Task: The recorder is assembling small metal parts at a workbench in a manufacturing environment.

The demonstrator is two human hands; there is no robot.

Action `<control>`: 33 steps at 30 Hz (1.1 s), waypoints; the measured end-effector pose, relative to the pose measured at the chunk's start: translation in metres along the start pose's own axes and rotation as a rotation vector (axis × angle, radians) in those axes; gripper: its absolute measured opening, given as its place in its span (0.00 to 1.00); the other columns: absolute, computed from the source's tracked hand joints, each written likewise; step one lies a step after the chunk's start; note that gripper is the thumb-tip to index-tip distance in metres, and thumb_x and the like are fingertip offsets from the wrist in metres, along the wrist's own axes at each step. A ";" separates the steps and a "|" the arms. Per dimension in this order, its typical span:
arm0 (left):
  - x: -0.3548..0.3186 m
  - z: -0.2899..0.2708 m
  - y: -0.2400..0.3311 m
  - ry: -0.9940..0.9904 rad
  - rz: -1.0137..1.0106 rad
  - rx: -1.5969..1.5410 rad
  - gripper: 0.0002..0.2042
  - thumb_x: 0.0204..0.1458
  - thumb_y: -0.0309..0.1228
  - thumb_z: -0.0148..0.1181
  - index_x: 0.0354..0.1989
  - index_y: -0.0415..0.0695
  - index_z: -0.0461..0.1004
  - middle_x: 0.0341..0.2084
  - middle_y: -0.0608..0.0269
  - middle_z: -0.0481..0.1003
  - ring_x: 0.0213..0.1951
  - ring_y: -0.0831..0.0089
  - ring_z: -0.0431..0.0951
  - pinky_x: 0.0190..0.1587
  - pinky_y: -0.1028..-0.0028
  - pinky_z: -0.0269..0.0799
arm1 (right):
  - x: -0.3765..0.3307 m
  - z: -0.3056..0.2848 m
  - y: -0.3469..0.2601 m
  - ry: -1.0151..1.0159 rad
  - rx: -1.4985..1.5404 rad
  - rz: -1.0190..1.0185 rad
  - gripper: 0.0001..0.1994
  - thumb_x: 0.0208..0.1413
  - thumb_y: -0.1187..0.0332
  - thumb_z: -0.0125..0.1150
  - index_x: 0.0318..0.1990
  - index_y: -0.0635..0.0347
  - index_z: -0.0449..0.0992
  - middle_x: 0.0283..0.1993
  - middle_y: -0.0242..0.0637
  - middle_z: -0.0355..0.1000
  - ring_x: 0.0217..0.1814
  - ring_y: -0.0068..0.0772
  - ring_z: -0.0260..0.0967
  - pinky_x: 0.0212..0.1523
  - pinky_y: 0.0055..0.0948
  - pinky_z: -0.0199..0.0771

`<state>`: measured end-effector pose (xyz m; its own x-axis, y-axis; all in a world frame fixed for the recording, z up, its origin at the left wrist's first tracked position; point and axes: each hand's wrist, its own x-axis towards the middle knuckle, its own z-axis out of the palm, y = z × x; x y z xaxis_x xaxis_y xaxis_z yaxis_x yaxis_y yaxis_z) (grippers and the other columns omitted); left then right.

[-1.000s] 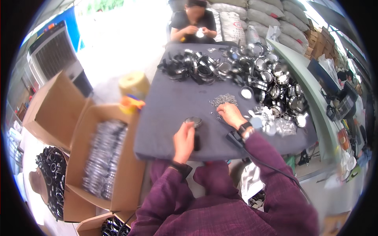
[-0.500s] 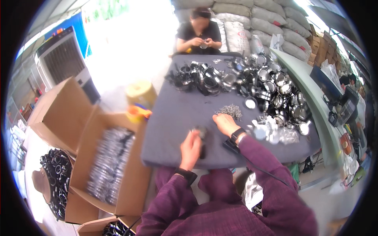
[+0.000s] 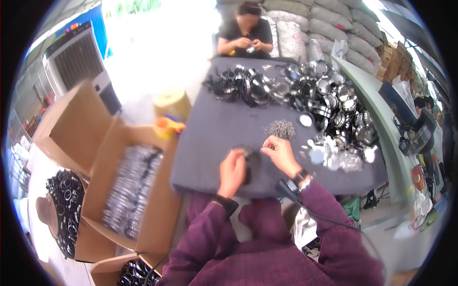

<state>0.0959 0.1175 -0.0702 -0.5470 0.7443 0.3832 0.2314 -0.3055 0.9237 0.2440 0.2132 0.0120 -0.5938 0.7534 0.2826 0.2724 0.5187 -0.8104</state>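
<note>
My left hand (image 3: 232, 172) grips a dark ring-shaped part (image 3: 249, 156) that rests on the grey table (image 3: 214, 133) close to its near edge. My right hand (image 3: 279, 153) is just right of the part, thumb and forefinger pinched together at its rim on a tiny metal piece that barely shows. A small heap of tiny grey metal pieces (image 3: 280, 127) lies just beyond my right hand. Both forearms are in purple sleeves, and there is a dark band on each wrist.
Dark rings (image 3: 243, 86) and shiny round metal parts (image 3: 334, 102) cover the far and right of the table. Another person (image 3: 248, 33) works at the far end. An open cardboard box (image 3: 102, 157) of shiny parts stands to my left, with a yellow roll (image 3: 171, 102) behind it.
My right hand has drawn back from the heap of tiny pieces to the dark part by my left hand. My head has tipped, so the whole scene sits lower in view.
</note>
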 end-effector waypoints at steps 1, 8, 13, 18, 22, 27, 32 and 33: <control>0.000 0.001 0.001 -0.002 -0.015 0.000 0.09 0.57 0.25 0.50 0.44 0.39 0.73 0.23 0.71 0.70 0.16 0.87 0.65 0.16 0.82 0.62 | -0.005 0.003 -0.001 -0.006 0.001 0.013 0.03 0.49 0.77 0.61 0.31 0.65 0.74 0.27 0.40 0.73 0.29 0.32 0.71 0.31 0.30 0.68; -0.002 0.000 0.002 0.000 -0.057 -0.029 0.09 0.58 0.25 0.50 0.45 0.40 0.73 0.19 0.72 0.69 0.15 0.88 0.65 0.15 0.83 0.61 | -0.020 0.033 -0.009 0.061 -0.114 -0.390 0.04 0.51 0.75 0.59 0.34 0.62 0.71 0.32 0.42 0.70 0.31 0.49 0.70 0.31 0.37 0.70; -0.004 -0.001 0.006 -0.006 -0.046 -0.005 0.10 0.58 0.25 0.50 0.45 0.39 0.73 0.19 0.72 0.69 0.14 0.88 0.64 0.15 0.83 0.61 | -0.017 0.046 -0.004 0.114 -0.285 -0.558 0.05 0.50 0.75 0.58 0.33 0.62 0.68 0.31 0.41 0.69 0.30 0.48 0.71 0.28 0.38 0.71; -0.005 -0.004 0.009 -0.026 -0.142 -0.077 0.12 0.56 0.26 0.50 0.46 0.37 0.74 0.28 0.62 0.74 0.27 0.80 0.71 0.30 0.78 0.66 | -0.016 0.046 -0.007 0.120 -0.398 -0.642 0.05 0.49 0.75 0.55 0.32 0.62 0.67 0.30 0.41 0.68 0.27 0.46 0.71 0.24 0.38 0.71; -0.006 -0.005 0.016 -0.078 -0.234 -0.083 0.13 0.54 0.26 0.53 0.47 0.36 0.73 0.36 0.58 0.78 0.37 0.79 0.75 0.42 0.77 0.71 | -0.017 0.044 -0.004 0.093 -0.474 -0.647 0.03 0.49 0.73 0.52 0.31 0.61 0.67 0.29 0.41 0.67 0.26 0.46 0.71 0.24 0.39 0.72; -0.005 -0.006 0.024 -0.028 -0.179 -0.169 0.09 0.56 0.22 0.51 0.44 0.39 0.74 0.19 0.72 0.70 0.15 0.87 0.64 0.14 0.85 0.61 | -0.019 0.046 -0.012 0.091 -0.358 -0.611 0.04 0.51 0.71 0.55 0.32 0.60 0.68 0.30 0.41 0.67 0.29 0.47 0.71 0.27 0.40 0.72; -0.004 -0.001 0.023 -0.025 -0.237 -0.142 0.09 0.56 0.22 0.49 0.43 0.39 0.73 0.19 0.73 0.67 0.15 0.88 0.62 0.13 0.84 0.60 | -0.022 0.005 0.017 0.172 -0.567 -0.421 0.03 0.51 0.70 0.56 0.30 0.59 0.71 0.31 0.42 0.70 0.30 0.48 0.71 0.31 0.41 0.72; -0.004 -0.001 0.024 -0.024 -0.241 -0.143 0.09 0.56 0.22 0.49 0.43 0.39 0.73 0.19 0.73 0.67 0.15 0.88 0.62 0.13 0.84 0.60 | -0.024 -0.013 0.021 0.172 -0.617 -0.335 0.02 0.49 0.72 0.56 0.30 0.60 0.72 0.30 0.44 0.70 0.31 0.49 0.72 0.31 0.42 0.73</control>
<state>0.1027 0.1071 -0.0496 -0.5529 0.8189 0.1539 -0.0197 -0.1975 0.9801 0.2736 0.2118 -0.0053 -0.6068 0.5403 0.5830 0.5046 0.8286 -0.2427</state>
